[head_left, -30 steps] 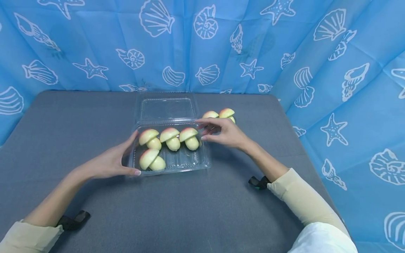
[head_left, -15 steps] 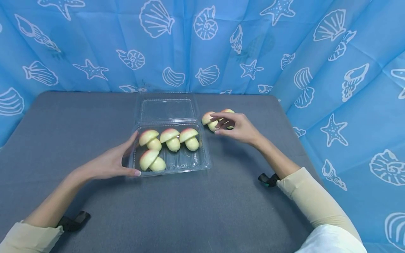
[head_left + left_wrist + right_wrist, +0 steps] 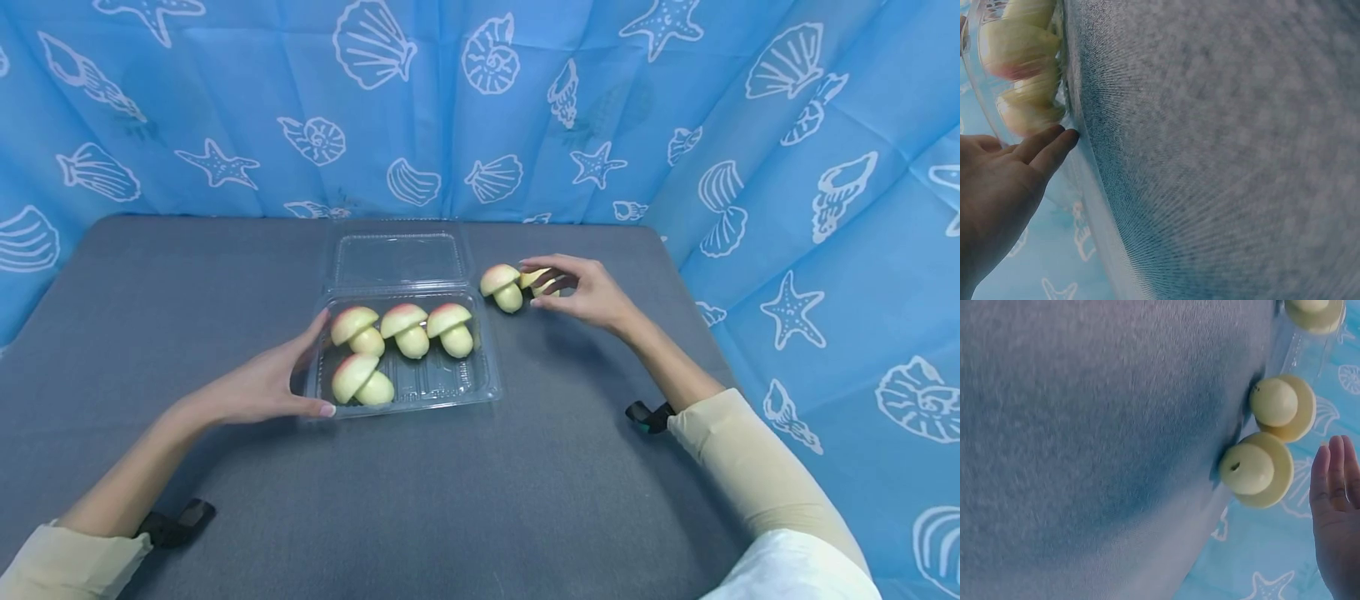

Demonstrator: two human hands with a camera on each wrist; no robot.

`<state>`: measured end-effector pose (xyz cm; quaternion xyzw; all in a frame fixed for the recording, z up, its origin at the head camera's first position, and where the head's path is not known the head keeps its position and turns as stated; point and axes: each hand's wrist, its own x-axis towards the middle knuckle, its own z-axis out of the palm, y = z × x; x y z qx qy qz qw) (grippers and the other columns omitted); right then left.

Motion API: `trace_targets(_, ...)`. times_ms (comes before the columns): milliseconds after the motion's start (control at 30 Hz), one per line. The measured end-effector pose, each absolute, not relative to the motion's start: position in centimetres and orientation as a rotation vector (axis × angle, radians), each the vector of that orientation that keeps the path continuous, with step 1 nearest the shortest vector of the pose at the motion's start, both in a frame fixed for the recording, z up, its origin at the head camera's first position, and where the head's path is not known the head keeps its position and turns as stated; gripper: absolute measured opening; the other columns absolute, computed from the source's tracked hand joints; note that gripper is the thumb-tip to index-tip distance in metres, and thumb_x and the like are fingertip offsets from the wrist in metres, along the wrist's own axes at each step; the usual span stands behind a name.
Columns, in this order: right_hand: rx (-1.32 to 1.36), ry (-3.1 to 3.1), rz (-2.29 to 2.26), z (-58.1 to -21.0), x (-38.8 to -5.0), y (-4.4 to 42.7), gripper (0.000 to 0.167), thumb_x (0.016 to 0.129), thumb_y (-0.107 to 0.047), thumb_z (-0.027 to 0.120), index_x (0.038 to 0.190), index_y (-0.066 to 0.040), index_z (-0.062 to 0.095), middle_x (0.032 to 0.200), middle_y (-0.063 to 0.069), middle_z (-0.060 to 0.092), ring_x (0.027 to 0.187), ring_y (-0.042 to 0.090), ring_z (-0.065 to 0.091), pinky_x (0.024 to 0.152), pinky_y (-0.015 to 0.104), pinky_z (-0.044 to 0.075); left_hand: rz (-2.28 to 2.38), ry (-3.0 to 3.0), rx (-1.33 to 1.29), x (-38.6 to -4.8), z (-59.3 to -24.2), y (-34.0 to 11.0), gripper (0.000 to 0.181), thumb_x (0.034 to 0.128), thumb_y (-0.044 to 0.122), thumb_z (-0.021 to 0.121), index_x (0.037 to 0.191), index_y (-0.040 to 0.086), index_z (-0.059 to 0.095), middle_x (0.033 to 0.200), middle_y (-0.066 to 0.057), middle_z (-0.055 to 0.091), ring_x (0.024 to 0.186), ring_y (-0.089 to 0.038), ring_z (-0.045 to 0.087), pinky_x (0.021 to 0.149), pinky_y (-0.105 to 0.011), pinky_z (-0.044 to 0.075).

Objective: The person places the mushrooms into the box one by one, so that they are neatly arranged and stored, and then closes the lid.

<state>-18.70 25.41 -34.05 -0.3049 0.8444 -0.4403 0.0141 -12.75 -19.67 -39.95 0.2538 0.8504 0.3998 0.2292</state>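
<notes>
A clear plastic container [image 3: 438,382] lies open; it holds several yellowish mushroom-shaped pieces with reddish tops, three at the back and one at front left [image 3: 357,380]. My left hand [image 3: 258,385] spans the container's left side, thumb at the front corner; in the left wrist view, the hand's [image 3: 1004,187] straight fingers touch it. Right of the container, two similar pieces [image 3: 502,288] rest on the table. Over the right one [image 3: 545,285], partly hiding it, my right hand [image 3: 588,292] hovers with fingers spread. The right wrist view shows this hand [image 3: 1338,519] beside that piece [image 3: 1247,469], apart from it.
The grey table [image 3: 420,508] extends in front of the container. Its transparent lid [image 3: 397,258] lies folded back towards the far table edge. A blue curtain [image 3: 442,100] with white shell and starfish prints hangs behind and to the right.
My right hand has moved right, away from the container's right side, past the nearer loose piece to the farther-right one. The left hand and the container have stayed in place.
</notes>
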Motion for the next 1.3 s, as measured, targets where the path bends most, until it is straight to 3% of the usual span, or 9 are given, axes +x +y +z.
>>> trace_targets(267,-0.920,2.671,-1.330,-34.1,-19.5,26.4,0.052,0.083,0.010,0.073,0.132,0.010,0.056,0.127,0.030,0.060,0.108,0.050,0.059,0.089,0.061,0.051,1.107,2.342,0.713,-13.0,-39.8,-19.6,0.121,0.0839,0.039,0.080,0.158,0.015,-0.013,0.164,-0.020,-0.004,0.144,-0.048,0.023,0.114,-0.059,0.025)
trace_targets(400,-0.876,2.697,-1.342,-35.0,-20.4,27.3,0.052,0.083,0.008,0.075,0.132,0.010,0.057,0.128,0.028,0.060,0.112,0.049,0.057,0.090,0.062,0.050,1.107,2.341,0.711,-13.2,-40.0,-19.6,0.122,0.0834,0.040,0.080,0.158,0.015,-0.013,0.165,-0.020,-0.005,0.144,-0.047,0.022,0.114,-0.058,0.026)
trace_targets(633,-0.768,2.768,-1.323,-37.5,-22.6,29.4,0.053,0.085,-0.002,0.078,0.134,-0.003,0.061,0.131,0.016,0.061,0.113,0.038,0.059,0.091,0.056,0.051,1.105,2.348,0.713,-13.3,-40.2,-19.6,0.123,0.0825,0.040,0.081,0.159,0.016,-0.013,0.165,-0.019,-0.003,0.145,-0.045,0.023,0.115,-0.056,0.026)
trace_targets(867,-0.661,2.846,-1.190,-38.2,-23.2,30.3,0.055,0.086,-0.011,0.079,0.137,-0.011,0.061,0.134,0.011,0.058,0.106,0.031,0.060,0.085,0.048,0.053,1.106,2.344,0.717,-13.0,-39.8,-19.7,0.121,0.0844,0.039,0.080,0.159,0.015,-0.012,0.164,-0.021,-0.002,0.144,-0.047,0.024,0.114,-0.059,0.027)
trace_targets(1300,-0.591,2.789,-1.006,-39.8,-24.3,30.9,0.077,0.084,-0.018,0.082,0.151,-0.018,0.045,0.148,0.010,0.045,0.095,0.026,0.064,0.082,0.044,0.052,1.106,2.348,0.715,-12.8,-40.2,-19.7,0.121,0.0838,0.041,0.080,0.159,0.015,-0.012,0.165,-0.019,-0.002,0.145,-0.046,0.023,0.113,-0.058,0.029)
